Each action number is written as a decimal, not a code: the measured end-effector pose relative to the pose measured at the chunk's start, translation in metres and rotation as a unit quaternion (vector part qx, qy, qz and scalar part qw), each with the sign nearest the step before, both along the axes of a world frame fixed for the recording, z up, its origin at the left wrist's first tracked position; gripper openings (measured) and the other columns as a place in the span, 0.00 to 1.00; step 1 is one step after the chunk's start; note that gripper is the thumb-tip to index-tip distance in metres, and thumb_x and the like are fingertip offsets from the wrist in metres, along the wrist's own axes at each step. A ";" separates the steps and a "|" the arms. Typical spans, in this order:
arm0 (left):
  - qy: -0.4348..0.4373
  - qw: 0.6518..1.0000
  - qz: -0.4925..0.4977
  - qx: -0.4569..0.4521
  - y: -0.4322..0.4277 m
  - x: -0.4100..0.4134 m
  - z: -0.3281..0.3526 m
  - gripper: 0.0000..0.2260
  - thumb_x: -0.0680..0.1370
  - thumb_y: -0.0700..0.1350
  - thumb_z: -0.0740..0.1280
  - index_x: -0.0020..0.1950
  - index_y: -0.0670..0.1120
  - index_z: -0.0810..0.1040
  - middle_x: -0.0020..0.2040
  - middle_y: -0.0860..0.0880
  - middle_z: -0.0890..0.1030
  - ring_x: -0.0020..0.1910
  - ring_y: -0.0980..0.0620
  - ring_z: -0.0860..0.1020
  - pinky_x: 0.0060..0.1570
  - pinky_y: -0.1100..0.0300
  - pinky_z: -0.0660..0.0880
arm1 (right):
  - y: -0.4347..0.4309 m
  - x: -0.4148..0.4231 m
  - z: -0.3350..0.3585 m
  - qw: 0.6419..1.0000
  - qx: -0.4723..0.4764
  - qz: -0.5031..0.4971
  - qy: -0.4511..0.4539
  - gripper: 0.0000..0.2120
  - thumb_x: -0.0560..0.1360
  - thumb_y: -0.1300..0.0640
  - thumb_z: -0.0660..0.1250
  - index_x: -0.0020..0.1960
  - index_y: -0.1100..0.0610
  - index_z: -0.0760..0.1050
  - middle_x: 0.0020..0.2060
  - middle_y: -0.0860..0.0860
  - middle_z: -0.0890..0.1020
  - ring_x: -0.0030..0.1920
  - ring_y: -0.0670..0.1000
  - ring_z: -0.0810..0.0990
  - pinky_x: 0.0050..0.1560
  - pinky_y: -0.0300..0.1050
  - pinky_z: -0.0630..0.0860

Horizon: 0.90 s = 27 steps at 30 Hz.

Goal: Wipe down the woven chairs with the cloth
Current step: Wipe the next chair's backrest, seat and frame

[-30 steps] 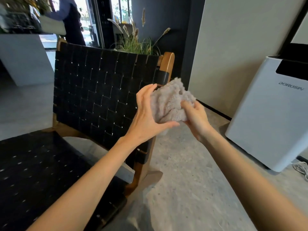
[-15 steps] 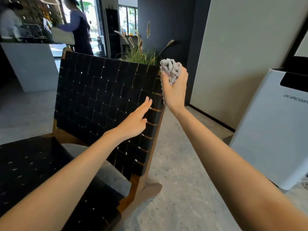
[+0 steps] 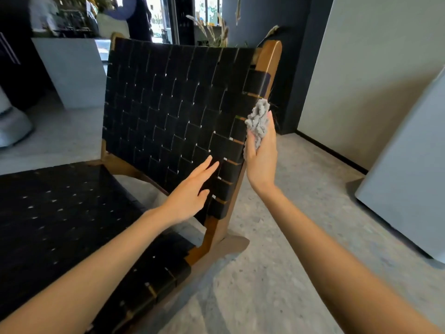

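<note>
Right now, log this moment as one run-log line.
step: wipe | right hand: holds cloth against wooden side rail | left hand: fingers straight on woven backrest

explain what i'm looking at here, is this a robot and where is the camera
No robot: these are a person's bare arms. The camera is worn on their head, looking forward and down. In front stands a chair with black woven back and seat on a wooden frame. The right hand grips a bunched grey cloth against the back's right edge. The left hand lies open against the weave. A white appliance stands at the right.
</note>
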State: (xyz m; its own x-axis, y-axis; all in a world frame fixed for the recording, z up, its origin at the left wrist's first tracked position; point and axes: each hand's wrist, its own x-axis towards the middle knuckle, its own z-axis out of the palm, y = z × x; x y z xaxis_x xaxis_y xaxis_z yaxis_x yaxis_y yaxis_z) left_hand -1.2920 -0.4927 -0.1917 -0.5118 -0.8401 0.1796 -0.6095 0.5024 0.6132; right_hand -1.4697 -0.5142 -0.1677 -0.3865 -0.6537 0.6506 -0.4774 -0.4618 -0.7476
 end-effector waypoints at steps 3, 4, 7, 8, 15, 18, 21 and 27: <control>-0.063 0.997 -0.008 0.041 0.016 0.027 -0.031 0.30 0.80 0.39 0.61 0.77 0.57 0.52 0.77 0.62 0.48 0.72 0.63 0.53 0.66 0.70 0.61 | 0.024 0.019 -0.055 0.999 0.024 0.024 0.001 0.28 0.81 0.55 0.59 0.75 0.45 0.48 0.77 0.53 0.57 0.76 0.49 0.57 0.76 0.52 0.56; -0.093 0.994 -0.010 0.058 0.021 0.037 -0.042 0.29 0.81 0.41 0.61 0.77 0.56 0.52 0.77 0.61 0.49 0.73 0.62 0.53 0.67 0.70 0.59 | 0.031 0.024 -0.073 0.999 0.035 0.024 0.005 0.29 0.81 0.58 0.59 0.75 0.46 0.48 0.77 0.54 0.56 0.76 0.50 0.56 0.76 0.54 0.56; -0.193 0.976 0.010 0.102 0.039 0.067 -0.077 0.27 0.81 0.48 0.60 0.77 0.56 0.52 0.78 0.57 0.50 0.76 0.54 0.47 0.74 0.53 0.52 | 0.048 0.038 -0.121 0.997 0.065 0.006 0.044 0.31 0.80 0.64 0.60 0.76 0.52 0.49 0.77 0.51 0.52 0.77 0.52 0.52 0.77 0.52 0.53; -0.227 0.967 0.018 0.119 0.046 0.076 -0.088 0.26 0.81 0.51 0.59 0.77 0.58 0.52 0.78 0.57 0.48 0.77 0.50 0.45 0.74 0.48 0.51 | 0.053 0.041 -0.135 0.996 0.069 0.003 0.061 0.33 0.80 0.65 0.61 0.76 0.50 0.47 0.77 0.49 0.50 0.77 0.50 0.50 0.77 0.47 0.50; -0.282 0.944 0.043 0.167 0.063 0.087 -0.128 0.24 0.79 0.64 0.48 0.75 0.65 0.50 0.77 0.59 0.47 0.76 0.41 0.43 0.72 0.41 0.43 | 0.075 0.049 -0.210 0.977 0.160 -0.009 0.143 0.37 0.74 0.67 0.69 0.76 0.45 0.58 0.74 0.45 0.53 0.70 0.48 0.52 0.69 0.39 0.59; -0.275 0.947 0.050 0.156 0.064 0.085 -0.129 0.24 0.79 0.64 0.48 0.75 0.64 0.51 0.77 0.59 0.49 0.76 0.40 0.45 0.72 0.42 0.43 | 0.097 0.053 -0.234 0.970 0.188 0.034 0.151 0.36 0.74 0.65 0.68 0.73 0.40 0.58 0.70 0.50 0.59 0.68 0.59 0.61 0.67 0.51 0.63; -0.247 0.955 0.044 0.158 0.065 0.089 -0.127 0.25 0.79 0.63 0.50 0.75 0.63 0.52 0.77 0.59 0.50 0.76 0.41 0.45 0.73 0.43 0.44 | 0.119 0.065 -0.249 0.958 0.253 0.101 0.089 0.29 0.75 0.65 0.66 0.72 0.50 0.63 0.70 0.56 0.64 0.69 0.60 0.64 0.69 0.52 0.65; -0.203 0.966 0.070 0.143 0.067 0.089 -0.129 0.22 0.81 0.57 0.53 0.75 0.57 0.59 0.77 0.56 0.57 0.76 0.41 0.49 0.73 0.43 0.46 | 0.134 0.078 -0.234 0.933 0.245 0.155 0.213 0.25 0.78 0.62 0.64 0.74 0.55 0.63 0.66 0.56 0.63 0.63 0.53 0.66 0.66 0.49 0.70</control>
